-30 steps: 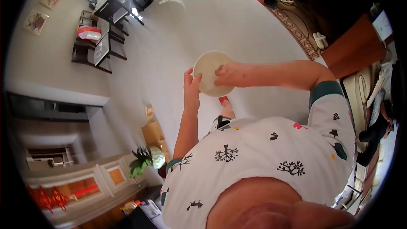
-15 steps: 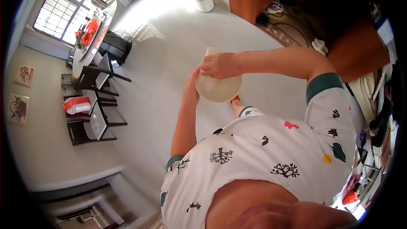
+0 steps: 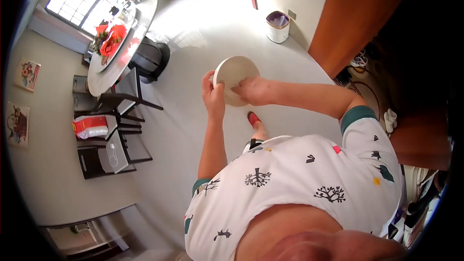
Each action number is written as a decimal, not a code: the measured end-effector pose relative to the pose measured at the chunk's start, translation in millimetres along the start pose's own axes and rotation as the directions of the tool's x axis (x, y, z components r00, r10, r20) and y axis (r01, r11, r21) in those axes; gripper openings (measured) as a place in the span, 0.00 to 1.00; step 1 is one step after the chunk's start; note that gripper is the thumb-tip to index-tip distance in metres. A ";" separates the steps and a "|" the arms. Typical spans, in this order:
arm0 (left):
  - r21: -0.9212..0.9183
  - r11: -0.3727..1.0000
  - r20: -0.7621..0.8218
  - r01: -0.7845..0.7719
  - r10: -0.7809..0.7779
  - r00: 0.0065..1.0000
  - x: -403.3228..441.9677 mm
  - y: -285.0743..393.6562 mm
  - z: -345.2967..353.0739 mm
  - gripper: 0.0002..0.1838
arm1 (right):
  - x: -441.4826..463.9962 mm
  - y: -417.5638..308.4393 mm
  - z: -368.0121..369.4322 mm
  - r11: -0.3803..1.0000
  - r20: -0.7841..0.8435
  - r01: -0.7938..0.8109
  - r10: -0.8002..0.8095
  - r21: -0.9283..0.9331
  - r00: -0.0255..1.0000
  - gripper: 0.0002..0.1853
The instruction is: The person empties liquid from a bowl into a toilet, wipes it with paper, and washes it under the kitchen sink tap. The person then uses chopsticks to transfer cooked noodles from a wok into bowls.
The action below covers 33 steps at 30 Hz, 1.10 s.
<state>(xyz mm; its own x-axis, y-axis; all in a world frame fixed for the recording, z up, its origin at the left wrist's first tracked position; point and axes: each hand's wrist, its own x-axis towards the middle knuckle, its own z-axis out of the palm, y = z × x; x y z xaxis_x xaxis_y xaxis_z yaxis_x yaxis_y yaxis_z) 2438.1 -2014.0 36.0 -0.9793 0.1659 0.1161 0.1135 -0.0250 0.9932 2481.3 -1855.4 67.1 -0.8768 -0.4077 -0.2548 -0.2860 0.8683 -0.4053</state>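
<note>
A round, pale cream bowl is held out in front of me above the floor, its inside tilted up towards me. My left hand grips its left rim, thumb on the near side and fingers behind. Inside the bowl, my right hand presses against the lower right of the surface with its fingers bunched together. Whatever may be under those fingertips is hidden.
An oval table with red items and dark chairs stand at the left. A red-and-white package rests on one chair. A bin stands by the wall; a brown wooden cabinet and shoes are at right.
The bowl has turned to show more of its inside and shifted slightly up. My right hand has moved from the bowl's upper edge down inside it. My view has turned, and a red shoe shows more.
</note>
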 end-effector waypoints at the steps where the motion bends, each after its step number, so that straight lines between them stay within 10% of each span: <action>1: 0.014 1.000 0.009 -0.019 0.018 1.000 37.9 -3.9 -2.1 0.18 | 30.7 16.8 -10.4 0.998 -0.015 -0.004 0.005 0.061 1.000 0.13; 9: -0.124 0.988 0.101 0.088 -0.075 0.992 294.8 -24.1 68.3 0.17 | 209.4 187.1 -137.1 0.953 -0.554 -0.241 0.102 -0.184 0.826 0.15; 13: -0.067 0.996 0.202 0.055 -0.041 0.979 417.8 -54.5 108.1 0.16 | 314.8 269.5 -175.5 0.906 -0.460 -0.339 0.195 -0.253 0.866 0.14; 17: -0.112 0.993 0.192 0.023 -0.001 0.981 548.5 -76.9 134.4 0.17 | 389.5 335.0 -226.3 0.947 -0.657 0.181 0.041 0.267 0.753 0.10; 23: -0.110 0.993 0.130 -0.036 0.050 0.990 732.7 -70.7 125.3 0.18 | 507.6 420.6 -341.2 0.903 -0.120 0.130 -0.088 0.410 0.989 0.09; 26: -0.071 0.997 0.113 -0.040 0.047 0.992 812.7 -89.6 130.0 0.18 | 582.3 478.8 -370.7 0.967 -0.101 0.048 -0.023 0.251 0.995 0.09; 28: -0.034 0.999 0.111 -0.032 0.035 0.993 873.1 -105.4 136.1 0.18 | 647.6 521.1 -382.5 0.912 -0.258 0.165 -0.274 -0.376 0.926 0.12; 30: 0.006 1.000 0.117 -0.028 0.027 0.993 937.0 -117.7 146.5 0.18 | 705.1 565.9 -409.0 0.862 -0.364 0.212 -0.402 -0.461 0.840 0.14; 33: 0.100 0.995 0.083 -0.010 0.002 0.997 1035.1 -126.7 173.0 0.18 | 778.5 629.5 -456.7 0.976 -0.552 0.201 -0.211 -0.080 0.807 0.14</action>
<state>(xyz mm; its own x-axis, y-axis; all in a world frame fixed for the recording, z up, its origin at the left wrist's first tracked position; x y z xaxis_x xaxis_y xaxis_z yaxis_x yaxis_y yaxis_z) 1439.0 -1668.6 31.3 -0.9617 0.2472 0.1183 0.1398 0.0716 0.9876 1442.1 -1497.2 14.6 -0.8603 -0.3563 0.3646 -0.4862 0.7885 -0.3767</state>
